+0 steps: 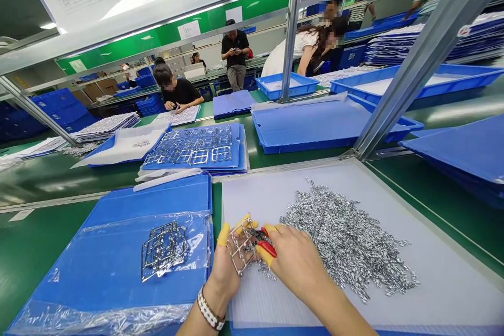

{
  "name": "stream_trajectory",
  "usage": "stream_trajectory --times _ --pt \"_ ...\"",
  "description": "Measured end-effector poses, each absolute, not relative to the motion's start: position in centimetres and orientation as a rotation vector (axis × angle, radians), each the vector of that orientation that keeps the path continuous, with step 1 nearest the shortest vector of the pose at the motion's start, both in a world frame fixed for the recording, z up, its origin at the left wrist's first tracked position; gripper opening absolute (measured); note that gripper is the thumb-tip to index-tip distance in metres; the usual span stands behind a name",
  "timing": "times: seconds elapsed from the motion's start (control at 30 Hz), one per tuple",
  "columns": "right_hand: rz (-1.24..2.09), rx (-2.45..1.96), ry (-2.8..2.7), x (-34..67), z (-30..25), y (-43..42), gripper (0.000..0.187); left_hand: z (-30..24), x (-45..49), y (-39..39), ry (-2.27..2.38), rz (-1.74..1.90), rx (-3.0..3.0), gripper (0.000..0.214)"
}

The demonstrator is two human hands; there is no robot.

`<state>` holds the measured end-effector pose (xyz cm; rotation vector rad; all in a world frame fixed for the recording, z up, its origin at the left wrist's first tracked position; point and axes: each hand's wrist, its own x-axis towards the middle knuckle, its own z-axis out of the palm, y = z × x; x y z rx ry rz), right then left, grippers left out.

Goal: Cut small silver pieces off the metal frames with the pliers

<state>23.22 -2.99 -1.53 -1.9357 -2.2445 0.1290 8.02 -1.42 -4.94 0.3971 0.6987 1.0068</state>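
My left hand [223, 275] is closed around a metal frame [239, 248], a small silver lattice that I hold up over the near left part of a white plastic board [397, 294]. My right hand [299, 262] is closed on a pair of red-handled cutters [266, 248], and their dark metal head sits at the frame, though my fingers hide exactly where it meets it. Yellow finger cots [223, 234] cover several of my fingertips, and a beaded bracelet [210, 308] circles my left wrist.

Just beside my right hand, a big pile of small silver pieces [346, 241] lies on the board, with a few bits trailing under my hands. To my left, on the green workbench [43, 257], a blue folder [110, 220] lies under clear plastic with a tangle of metal frames [163, 249] on top. Farther ahead, more frames lie on a blue mat [192, 147], near blue trays [287, 85]. Beyond them, a seated co-worker [177, 92] works at the bench, and a standing person [235, 47] holds a phone.
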Motion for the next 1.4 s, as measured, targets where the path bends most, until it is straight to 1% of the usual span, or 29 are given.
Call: stream_trajectory --times 0.1,0.4,0.7,0.87,1.03,1.23,1.4 --pt "0.143 -1.923 -2.243 23.1 -1.6 -2.7 0.019 -5.1 8.1 -1.4 0.706 1.009 0.406 0.049" --pt "0.268 -1.910 -2.251 23.2 -1.5 -2.5 0.019 -5.3 8.0 -1.6 0.802 1.032 0.516 0.052" --pt "0.274 -1.929 -2.239 23.2 -1.1 -2.6 0.021 -5.2 8.0 -1.6 0.775 1.026 0.522 0.053" --pt "0.213 -1.950 -2.271 22.8 -0.9 -2.5 0.022 -5.5 7.9 -1.6 0.822 1.030 0.514 0.054" --pt "0.163 -1.971 -2.262 22.7 -1.1 -2.7 0.019 -5.2 8.1 -1.6 0.766 1.038 0.512 0.053" --pt "0.111 -1.947 -2.242 23.5 -1.6 -3.8 0.025 -4.5 7.8 -1.2 0.640 1.013 0.344 0.058" --pt "0.156 -1.961 -2.224 23.2 -2.2 -4.2 0.019 -4.5 7.4 -1.0 0.620 1.026 0.281 0.058"
